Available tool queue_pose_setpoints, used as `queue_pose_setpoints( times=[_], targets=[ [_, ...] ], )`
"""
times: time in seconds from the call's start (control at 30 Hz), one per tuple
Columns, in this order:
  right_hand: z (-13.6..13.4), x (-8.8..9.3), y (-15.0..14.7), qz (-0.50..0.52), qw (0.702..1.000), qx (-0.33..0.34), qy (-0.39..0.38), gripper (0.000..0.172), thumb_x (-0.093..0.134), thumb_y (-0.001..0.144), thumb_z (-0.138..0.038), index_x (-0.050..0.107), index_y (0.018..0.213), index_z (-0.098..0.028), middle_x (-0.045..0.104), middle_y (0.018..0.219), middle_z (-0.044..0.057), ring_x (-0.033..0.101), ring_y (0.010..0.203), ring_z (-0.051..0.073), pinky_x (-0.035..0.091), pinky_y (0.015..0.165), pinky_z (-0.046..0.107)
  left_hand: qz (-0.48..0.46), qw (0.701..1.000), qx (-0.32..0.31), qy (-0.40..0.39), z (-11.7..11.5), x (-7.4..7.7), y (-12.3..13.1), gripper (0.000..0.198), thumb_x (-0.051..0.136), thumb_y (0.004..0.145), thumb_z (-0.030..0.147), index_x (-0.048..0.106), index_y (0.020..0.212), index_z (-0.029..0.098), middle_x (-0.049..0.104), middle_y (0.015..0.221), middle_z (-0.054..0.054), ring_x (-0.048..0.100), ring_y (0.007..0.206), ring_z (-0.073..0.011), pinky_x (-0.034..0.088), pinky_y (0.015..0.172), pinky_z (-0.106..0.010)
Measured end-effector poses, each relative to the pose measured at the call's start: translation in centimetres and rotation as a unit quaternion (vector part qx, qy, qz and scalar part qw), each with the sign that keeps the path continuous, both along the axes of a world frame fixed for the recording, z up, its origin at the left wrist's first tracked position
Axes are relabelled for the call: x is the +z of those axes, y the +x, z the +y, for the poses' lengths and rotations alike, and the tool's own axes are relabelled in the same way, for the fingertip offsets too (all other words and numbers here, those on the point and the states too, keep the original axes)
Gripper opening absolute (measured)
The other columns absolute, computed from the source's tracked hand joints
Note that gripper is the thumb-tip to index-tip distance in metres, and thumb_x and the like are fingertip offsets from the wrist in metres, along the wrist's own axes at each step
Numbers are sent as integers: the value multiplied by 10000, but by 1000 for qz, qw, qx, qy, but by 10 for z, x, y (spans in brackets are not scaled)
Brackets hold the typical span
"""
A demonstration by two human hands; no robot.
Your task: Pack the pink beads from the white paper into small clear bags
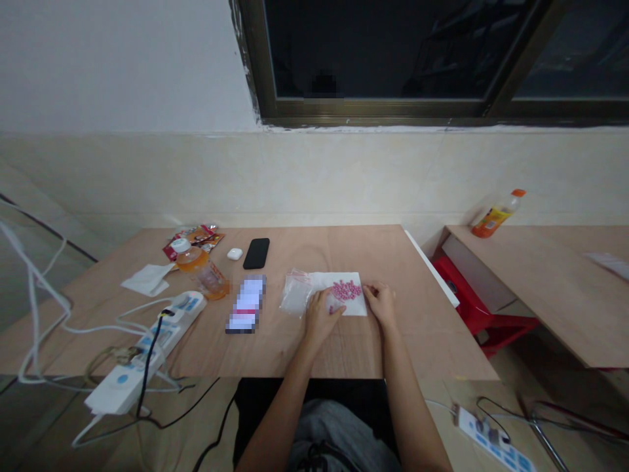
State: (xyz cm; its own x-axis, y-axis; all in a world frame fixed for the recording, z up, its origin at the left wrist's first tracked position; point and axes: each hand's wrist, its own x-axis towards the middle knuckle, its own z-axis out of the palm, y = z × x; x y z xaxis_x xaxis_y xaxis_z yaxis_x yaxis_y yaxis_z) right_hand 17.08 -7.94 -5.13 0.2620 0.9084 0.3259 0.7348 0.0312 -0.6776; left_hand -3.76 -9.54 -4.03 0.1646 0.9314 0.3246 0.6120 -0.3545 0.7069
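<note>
Pink pellets [346,290] in loose cluster on white paper sheet [356,305], long axis running left-right, lying between both hands. Left hand [320,316] slightly nearer: open, palm down, fingers on sheet's lower-left part, just below cluster. Right hand [380,303] open, fingertips at sheet's right edge, just beside cluster. Neither hand gripping anything. Clear plastic bag [295,295] against sheet's left side, on plywood table [422,328].
</note>
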Motion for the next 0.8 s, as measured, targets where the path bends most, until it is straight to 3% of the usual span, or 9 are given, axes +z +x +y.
queue_pose_setpoints(
  times=[0.2,0.43,0.8],
  targets=[
    [-2,3,-2,-50,996,-21,-64,255,516,870,-337,740,943,-239,726,919,56,611,886,229,375,813,367,-5,1000,-5,2,0,1,0,512,698,762,305,511,1233,233,602,1177,-66,534,1124,-236,435,968,-401],
    [-1,7,-6,-76,994,-7,-82,264,474,914,-307,710,1025,-263,697,1075,49,565,1029,237,314,853,371,-5,1000,1,1,-1,2,1,515,704,759,303,519,1232,216,603,1165,-72,534,1116,-234,436,971,-396],
    [1,3,-5,-77,995,9,-70,230,497,901,-317,714,949,-259,694,958,54,550,954,237,282,799,346,-3,1000,1,-5,0,1,0,504,696,764,313,517,1227,230,603,1166,-61,540,1114,-237,431,974,-403]
  ],
)
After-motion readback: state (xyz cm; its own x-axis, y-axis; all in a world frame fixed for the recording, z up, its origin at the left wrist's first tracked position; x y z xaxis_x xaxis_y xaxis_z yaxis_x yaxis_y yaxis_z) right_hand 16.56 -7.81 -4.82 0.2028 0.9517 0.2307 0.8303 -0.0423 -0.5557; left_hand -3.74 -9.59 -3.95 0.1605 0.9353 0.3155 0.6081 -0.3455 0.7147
